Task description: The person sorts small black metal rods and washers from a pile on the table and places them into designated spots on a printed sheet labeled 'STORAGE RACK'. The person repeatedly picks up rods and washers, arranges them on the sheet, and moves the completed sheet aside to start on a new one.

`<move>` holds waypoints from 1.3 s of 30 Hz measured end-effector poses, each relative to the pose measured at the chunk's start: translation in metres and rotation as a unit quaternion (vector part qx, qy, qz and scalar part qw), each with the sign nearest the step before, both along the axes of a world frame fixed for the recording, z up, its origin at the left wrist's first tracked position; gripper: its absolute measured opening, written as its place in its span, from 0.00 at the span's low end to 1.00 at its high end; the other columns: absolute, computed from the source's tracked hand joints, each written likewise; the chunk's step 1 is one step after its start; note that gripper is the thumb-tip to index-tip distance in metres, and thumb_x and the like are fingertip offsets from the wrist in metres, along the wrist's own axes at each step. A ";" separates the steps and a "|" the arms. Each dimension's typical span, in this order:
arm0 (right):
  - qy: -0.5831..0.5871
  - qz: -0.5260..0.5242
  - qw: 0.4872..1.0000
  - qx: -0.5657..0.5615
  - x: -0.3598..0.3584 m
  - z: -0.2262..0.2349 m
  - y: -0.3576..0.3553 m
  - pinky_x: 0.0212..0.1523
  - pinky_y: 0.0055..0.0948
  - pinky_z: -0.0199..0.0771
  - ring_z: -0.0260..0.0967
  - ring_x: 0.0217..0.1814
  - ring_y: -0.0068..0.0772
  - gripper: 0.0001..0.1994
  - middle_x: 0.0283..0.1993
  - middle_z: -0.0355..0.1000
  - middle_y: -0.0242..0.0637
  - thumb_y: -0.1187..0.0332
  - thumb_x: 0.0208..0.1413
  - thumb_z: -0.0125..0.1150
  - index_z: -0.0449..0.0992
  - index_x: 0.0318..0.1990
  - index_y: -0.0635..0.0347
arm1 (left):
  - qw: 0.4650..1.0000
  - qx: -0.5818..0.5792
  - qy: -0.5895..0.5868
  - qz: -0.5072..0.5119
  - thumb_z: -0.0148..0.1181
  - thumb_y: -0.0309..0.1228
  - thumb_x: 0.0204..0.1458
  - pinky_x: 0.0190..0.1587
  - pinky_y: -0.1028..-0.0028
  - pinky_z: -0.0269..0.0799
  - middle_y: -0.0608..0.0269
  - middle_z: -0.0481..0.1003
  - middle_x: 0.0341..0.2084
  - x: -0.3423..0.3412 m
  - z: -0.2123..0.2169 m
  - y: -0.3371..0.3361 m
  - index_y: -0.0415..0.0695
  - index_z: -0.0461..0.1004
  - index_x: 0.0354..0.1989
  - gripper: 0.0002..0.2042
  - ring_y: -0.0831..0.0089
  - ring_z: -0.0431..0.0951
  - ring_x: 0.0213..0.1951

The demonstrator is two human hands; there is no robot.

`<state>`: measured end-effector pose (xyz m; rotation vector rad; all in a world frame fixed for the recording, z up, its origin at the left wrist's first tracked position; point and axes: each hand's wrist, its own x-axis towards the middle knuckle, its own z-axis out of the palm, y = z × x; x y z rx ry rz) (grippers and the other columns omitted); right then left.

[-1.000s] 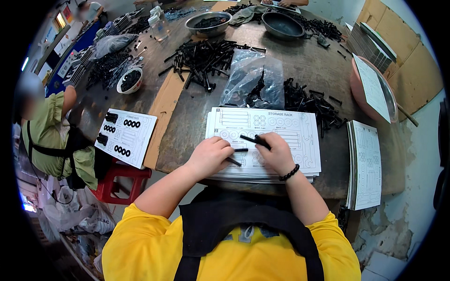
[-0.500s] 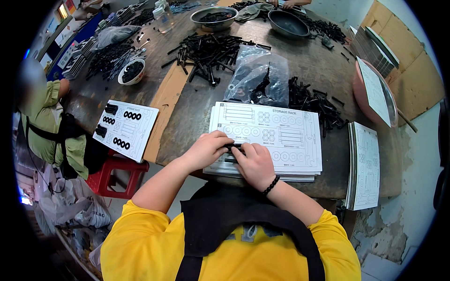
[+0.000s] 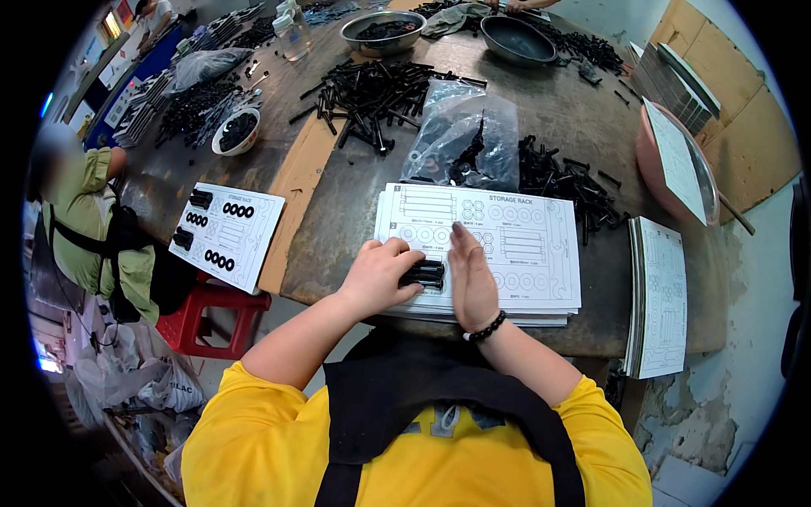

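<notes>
Several black bolts (image 3: 424, 274) lie side by side on the top card (image 3: 528, 221) of a stack of printed sheets in front of me. My left hand (image 3: 380, 272) is closed around their left ends, fingers at the far side and thumb at the near side. My right hand (image 3: 475, 283) stands on edge just right of the bolts, its fingers straight and together, with nothing in it. Beyond the cards lie a clear plastic bag (image 3: 486, 127) with dark parts inside and a heap of black bolts (image 3: 549, 173).
A larger bolt pile (image 3: 372, 97) lies farther back. At left are a card with black parts (image 3: 228, 232) and a bowl of black pieces (image 3: 237, 132); a co-worker (image 3: 80, 220) sits beyond. A card stack (image 3: 659, 296) and a pink basin (image 3: 655, 169) are on the right.
My right hand has lifted off the bolts and turned on edge to their right, fingers straightened. My left hand has shifted slightly left and down, and the bolts now show between the hands.
</notes>
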<state>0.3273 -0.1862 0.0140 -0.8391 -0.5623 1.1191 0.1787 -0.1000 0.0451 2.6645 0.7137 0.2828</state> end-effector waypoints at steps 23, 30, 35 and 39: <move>-0.861 0.086 0.472 0.168 0.036 0.029 -0.006 0.30 0.26 0.66 0.64 0.29 0.30 0.01 0.24 0.62 0.31 0.71 0.38 0.51 0.69 0.20 0.55 | 0.932 0.124 0.219 -0.261 0.54 0.28 0.45 0.48 0.70 0.59 0.68 0.72 0.34 0.006 0.039 0.055 0.50 0.71 0.46 0.17 0.70 0.72 0.40; -0.865 0.046 0.460 0.195 0.036 0.021 -0.010 0.29 0.25 0.64 0.62 0.28 0.29 0.01 0.23 0.61 0.30 0.69 0.37 0.51 0.68 0.20 0.54 | 0.929 0.171 0.154 -0.289 0.50 0.28 0.45 0.42 0.73 0.62 0.69 0.72 0.28 0.005 0.029 0.060 0.51 0.74 0.38 0.11 0.73 0.74 0.36; -0.867 0.043 0.453 0.202 0.035 0.018 -0.009 0.28 0.25 0.64 0.62 0.28 0.29 0.01 0.23 0.60 0.31 0.70 0.37 0.51 0.68 0.20 0.54 | 0.887 0.241 0.197 -0.341 0.52 0.28 0.42 0.41 0.75 0.62 0.71 0.72 0.22 0.020 0.039 0.061 0.50 0.75 0.24 0.05 0.73 0.74 0.29; -0.865 0.035 0.452 0.213 0.035 0.018 -0.007 0.27 0.25 0.64 0.62 0.27 0.29 0.01 0.23 0.60 0.31 0.70 0.37 0.51 0.68 0.19 0.54 | 0.812 0.322 0.297 -0.386 0.54 0.30 0.38 0.39 0.76 0.60 0.73 0.72 0.18 0.036 0.049 0.053 0.51 0.73 0.16 0.03 0.75 0.73 0.24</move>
